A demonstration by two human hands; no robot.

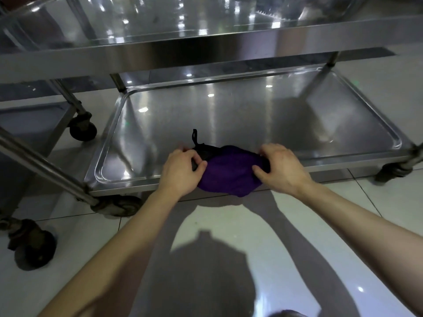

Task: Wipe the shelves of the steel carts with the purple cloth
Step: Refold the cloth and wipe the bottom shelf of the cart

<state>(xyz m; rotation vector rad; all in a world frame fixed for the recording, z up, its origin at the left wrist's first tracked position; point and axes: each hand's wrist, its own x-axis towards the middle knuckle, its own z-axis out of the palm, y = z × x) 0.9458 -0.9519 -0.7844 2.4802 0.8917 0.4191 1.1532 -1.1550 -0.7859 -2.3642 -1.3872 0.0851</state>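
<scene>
You hold the bunched purple cloth with its black edging and loop (229, 172) at the near rim of the low, tray-shaped bottom shelf of the steel cart (229, 115), part of it drooping over the edge toward the pale tiled floor (229, 225). Your left hand (180, 172) has its fingers (201, 165) pinched together on the cloth's left, black-edged end; your right hand (281, 168) has its fingers clamped on the right end, thumb pressed into the fabric. You seem to be gathering or refolding the cloth into a pad before wiping this bottom shelf, whose surface looks bare and shiny across its full width. The top shelf of the same cart (206, 33) sits above at the far side, and a second cart's black castor wheel (82, 129) stands to the left. Next you will probably need to flatten the cloth under one palm, set it fully inside the raised rim, and sweep from the near edge toward the far corners, reaching under the upper shelf without losing the grip.
</scene>
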